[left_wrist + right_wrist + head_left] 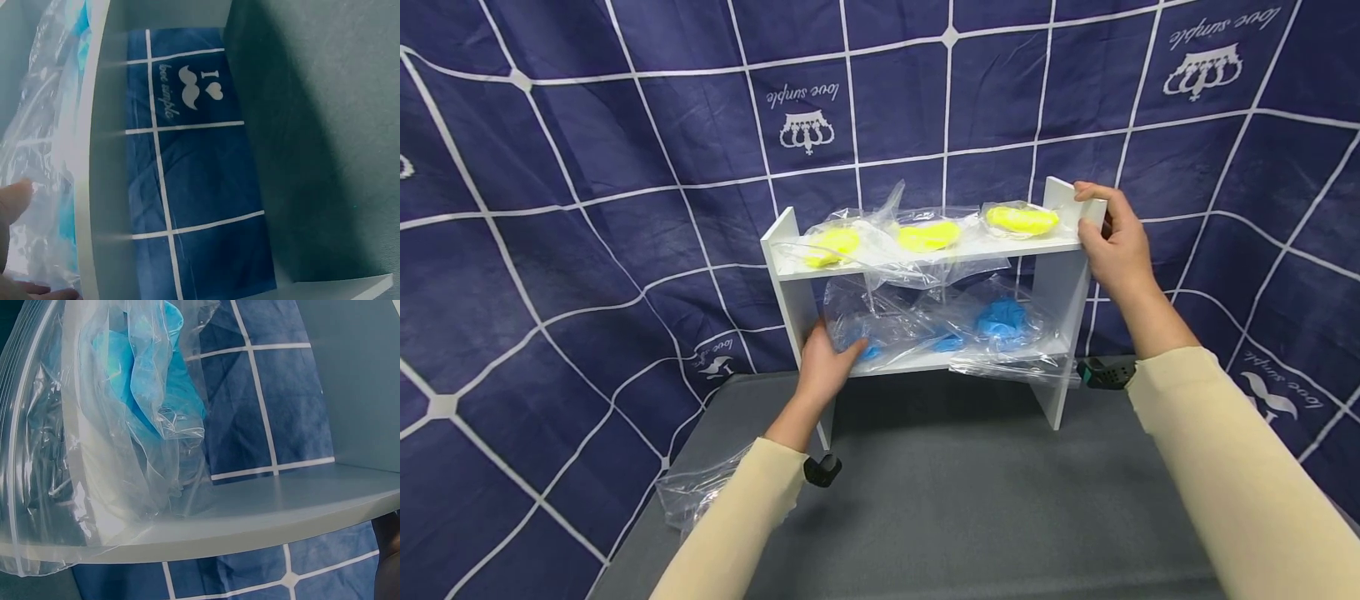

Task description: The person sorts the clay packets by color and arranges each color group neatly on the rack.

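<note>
A white two-tier shelf (pixel 925 362) stands on the grey surface. My right hand (pixel 1120 242) grips the top of its right side panel, fingers over the edge and thumb on the inner face. At the left end of the lower board, my left hand (pixel 826 362) touches a clear plastic bag (pixel 44 156) with a blue item in it, thumb and fingers spread apart. More bagged blue items, one a bunched blue bundle (pixel 1002 321), lie along that board. Three bagged yellow items, such as the right one (pixel 1022 219), lie on the upper board.
A loose clear plastic bag (pixel 700 492) lies at the left on the grey surface (pixel 925 500). Behind the shelf hangs a dark blue cloth (pixel 700 125) with white lines. One clear zip bag (pixel 37 487) hangs over the lower board's front edge.
</note>
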Action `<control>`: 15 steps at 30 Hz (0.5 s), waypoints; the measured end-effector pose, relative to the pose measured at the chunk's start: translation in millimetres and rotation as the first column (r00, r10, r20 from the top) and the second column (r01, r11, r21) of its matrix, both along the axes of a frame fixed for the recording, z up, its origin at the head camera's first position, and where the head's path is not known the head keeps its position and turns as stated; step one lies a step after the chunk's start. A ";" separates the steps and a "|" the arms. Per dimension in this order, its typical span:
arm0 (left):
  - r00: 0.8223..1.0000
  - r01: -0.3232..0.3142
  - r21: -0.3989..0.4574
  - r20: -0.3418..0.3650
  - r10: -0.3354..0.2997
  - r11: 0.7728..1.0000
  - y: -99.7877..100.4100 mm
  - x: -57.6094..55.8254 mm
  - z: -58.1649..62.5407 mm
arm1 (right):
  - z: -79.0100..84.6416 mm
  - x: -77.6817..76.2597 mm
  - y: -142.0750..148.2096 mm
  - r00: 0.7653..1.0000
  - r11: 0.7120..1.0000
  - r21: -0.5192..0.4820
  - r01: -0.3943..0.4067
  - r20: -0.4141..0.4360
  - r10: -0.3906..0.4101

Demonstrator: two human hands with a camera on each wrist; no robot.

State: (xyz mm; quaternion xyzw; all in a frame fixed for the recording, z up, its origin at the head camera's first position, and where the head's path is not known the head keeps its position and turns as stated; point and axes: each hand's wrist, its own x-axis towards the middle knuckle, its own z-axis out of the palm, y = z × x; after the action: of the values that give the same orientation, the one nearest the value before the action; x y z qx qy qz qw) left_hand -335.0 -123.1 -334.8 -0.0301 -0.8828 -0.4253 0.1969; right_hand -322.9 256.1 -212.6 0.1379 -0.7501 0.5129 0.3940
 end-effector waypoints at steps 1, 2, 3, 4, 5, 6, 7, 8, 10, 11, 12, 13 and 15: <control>1.000 -0.001 0.007 -0.003 0.001 1.000 0.1 2.1 -1.5 | -0.1 0.1 0.0 1.000 1.000 -0.001 -0.001 0.001 0.001; 1.000 0.000 0.012 -0.007 0.000 1.000 0.2 4.7 -3.1 | -0.1 0.2 0.0 1.000 1.000 -0.001 0.000 0.002 0.000; 1.000 0.001 0.014 -0.013 -0.001 1.000 -0.1 7.2 -5.1 | -0.2 0.3 0.1 1.000 1.000 0.000 0.000 0.004 0.000; 1.000 0.002 0.018 -0.020 -0.001 1.000 -0.3 9.7 -7.2 | -0.4 0.4 0.1 1.000 1.000 0.000 0.000 0.006 0.000; 1.000 -0.001 0.020 -0.030 0.002 1.000 -0.5 12.3 -9.2 | -0.6 0.5 0.1 1.000 1.000 0.000 0.001 0.009 -0.001; 0.999 -0.002 0.020 -0.045 0.003 1.000 -0.9 15.2 -11.0 | -1.0 0.5 0.2 1.000 1.000 -0.002 -0.001 0.012 0.001; 0.998 -0.002 0.026 -0.064 0.003 1.000 -1.3 18.2 -13.1 | -1.2 0.5 -0.1 1.000 1.000 -0.003 -0.002 0.015 0.002; 0.997 0.001 0.030 -0.080 0.001 1.000 -1.7 21.6 -15.0 | -1.4 0.3 -0.2 1.000 1.000 -0.003 -0.002 0.016 0.003; 0.994 0.007 0.033 -0.111 -0.004 0.999 -2.4 29.1 -18.3 | -2.2 -0.9 0.2 1.000 1.000 -0.007 -0.006 0.015 0.006; 0.992 0.012 0.031 -0.124 -0.008 0.999 -2.9 33.0 -19.9 | -2.5 -1.9 0.8 1.000 1.000 -0.010 -0.009 0.011 0.009; 0.991 0.019 0.030 -0.135 -0.015 0.999 -3.6 36.8 -21.4 | -4.0 -5.7 3.1 1.000 1.000 -0.013 -0.010 0.007 0.010; 0.988 0.026 0.032 -0.151 -0.021 0.999 -4.1 40.8 -23.0 | -5.4 -9.4 5.5 1.000 1.000 -0.013 -0.009 0.003 0.009; 0.981 0.041 0.044 -0.190 -0.032 0.998 -6.1 47.6 -26.4 | -8.2 -16.3 10.3 1.000 1.000 -0.011 -0.005 -0.002 0.005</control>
State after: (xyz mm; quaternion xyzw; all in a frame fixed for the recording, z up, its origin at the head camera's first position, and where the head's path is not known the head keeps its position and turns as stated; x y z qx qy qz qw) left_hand -287.4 -129.2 -361.3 -0.0819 -0.8491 -0.4449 0.2729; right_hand -339.2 266.4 -220.7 0.1381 -0.7464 0.5179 0.3945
